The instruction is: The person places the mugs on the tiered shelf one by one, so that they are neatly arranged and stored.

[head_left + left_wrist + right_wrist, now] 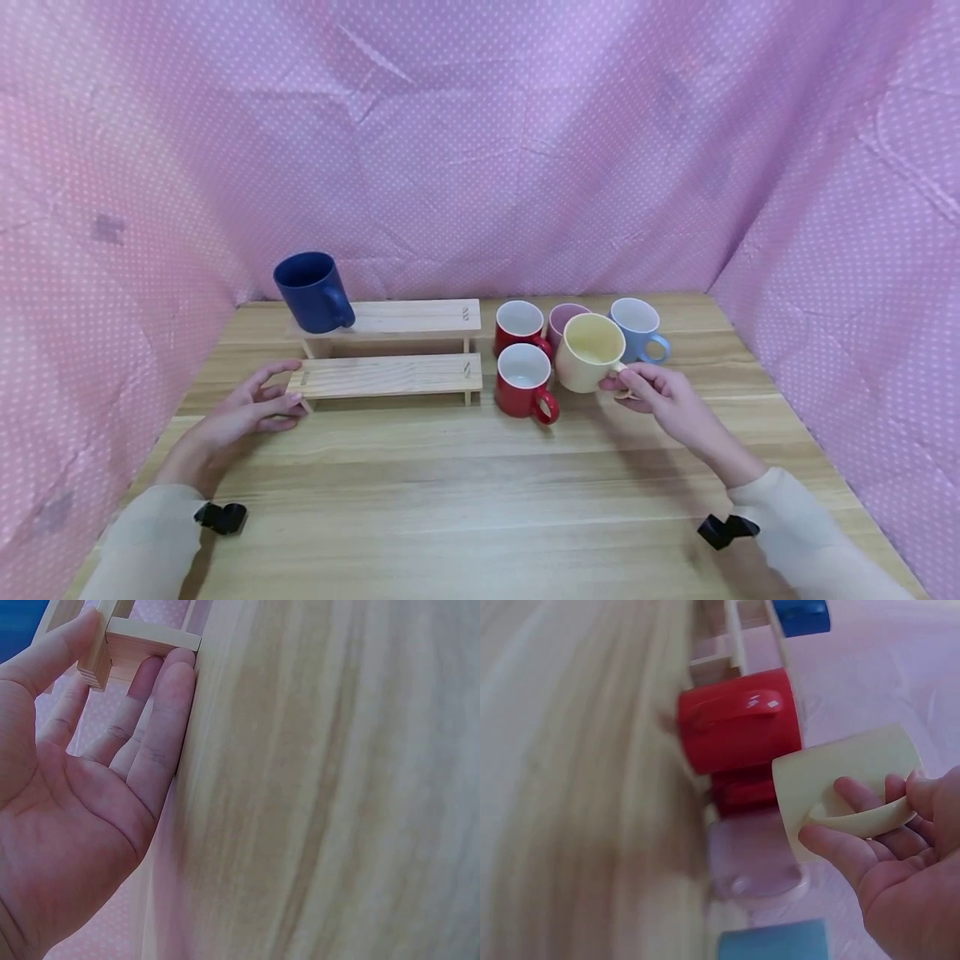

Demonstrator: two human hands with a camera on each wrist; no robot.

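Yellow mug [577, 371]: pinched by handle, right hand [663, 396], centre-right; seemingly needed keeping upright.
Lower wooden shelf [390, 375]: gripped, left hand [247, 408], frame left.

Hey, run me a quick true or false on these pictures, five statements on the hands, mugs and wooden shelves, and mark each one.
1. The right hand holds the yellow mug by its handle. True.
2. The dark blue mug stands at the right end of the rear wooden shelf. False: it stands at the left end.
3. The left hand touches the left end of the front wooden shelf. True.
4. The light blue mug is left of the front red mug. False: it is to the right.
5. In the head view, the yellow mug partly hides the pink mug. True.
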